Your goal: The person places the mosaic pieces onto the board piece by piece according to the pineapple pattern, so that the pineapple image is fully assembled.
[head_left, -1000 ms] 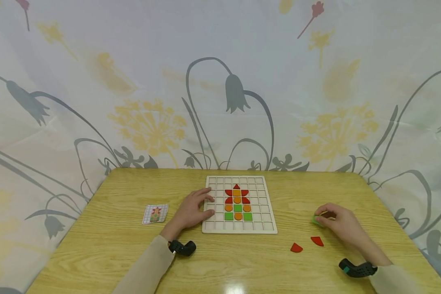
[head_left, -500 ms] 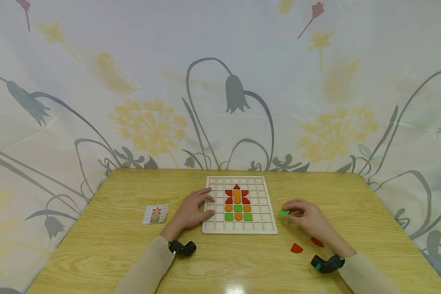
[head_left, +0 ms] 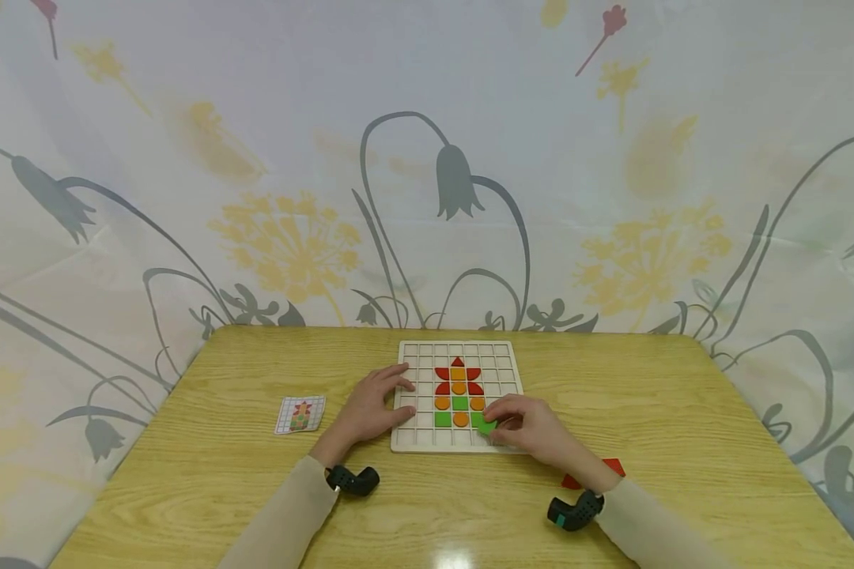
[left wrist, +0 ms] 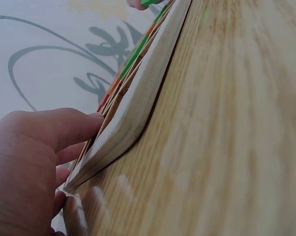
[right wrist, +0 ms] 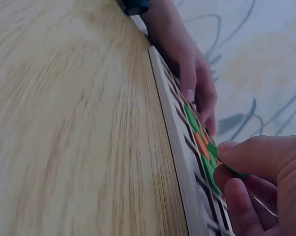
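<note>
A pale wooden grid board (head_left: 501,356) lies on the table, with red, orange and green flat pieces set in its middle columns. My left hand (head_left: 368,407) rests on the board's left edge, fingers relaxed and thumb (left wrist: 81,129) on the rim. Between thumb and fingers, my right hand (head_left: 538,431) pinches a green piece (head_left: 487,427) over the lower right of the pattern, by the green square at the end of the bottom row. In the right wrist view the green piece (right wrist: 212,149) is tilted and partly covered by the fingers, so its full shape is hidden.
Two red pieces (head_left: 614,466) lie on the table (head_left: 413,514), partly hidden by the right forearm. A small card (head_left: 300,415) printed with a similar coloured pattern lies left of the left hand. A flower-patterned cloth (head_left: 277,142) hangs behind the table.
My right hand has carried the green piece leftward from the table's right side to over the board. The left hand has stayed on the board's edge.
</note>
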The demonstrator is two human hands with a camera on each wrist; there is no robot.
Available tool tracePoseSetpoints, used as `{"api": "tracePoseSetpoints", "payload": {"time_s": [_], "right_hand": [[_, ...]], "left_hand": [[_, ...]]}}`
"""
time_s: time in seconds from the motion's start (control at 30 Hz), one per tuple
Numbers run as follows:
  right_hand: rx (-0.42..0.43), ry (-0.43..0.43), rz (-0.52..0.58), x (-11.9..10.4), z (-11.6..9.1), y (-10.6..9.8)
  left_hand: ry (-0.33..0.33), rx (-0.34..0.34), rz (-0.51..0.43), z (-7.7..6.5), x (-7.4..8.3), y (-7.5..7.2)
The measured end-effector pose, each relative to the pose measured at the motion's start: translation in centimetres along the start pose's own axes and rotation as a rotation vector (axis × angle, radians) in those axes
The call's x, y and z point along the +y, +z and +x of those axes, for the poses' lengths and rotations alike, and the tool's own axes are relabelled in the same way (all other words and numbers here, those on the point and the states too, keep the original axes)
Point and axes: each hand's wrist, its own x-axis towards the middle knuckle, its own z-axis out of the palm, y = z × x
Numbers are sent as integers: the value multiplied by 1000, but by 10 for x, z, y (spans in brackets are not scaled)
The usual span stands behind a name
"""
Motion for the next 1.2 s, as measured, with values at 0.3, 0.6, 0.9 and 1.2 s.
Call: {"api": "tracePoseSetpoints", "payload": {"time_s": [0.3, 0.6, 0.9, 1.2], "right_hand": [[-103, -52, -65, -6, 14, 18], [-103, -104, -89, -2, 13, 23], [-120, -80, -84, -4, 13, 23], [-97, -75, -91, 1, 12, 26]], "left_hand": [[-12, -3, 1, -1, 1, -1], [-13, -5, 5, -1, 2, -2], [-15, -7, -1, 0, 4, -4], [-17, -2, 5, 0, 2, -1]]}}
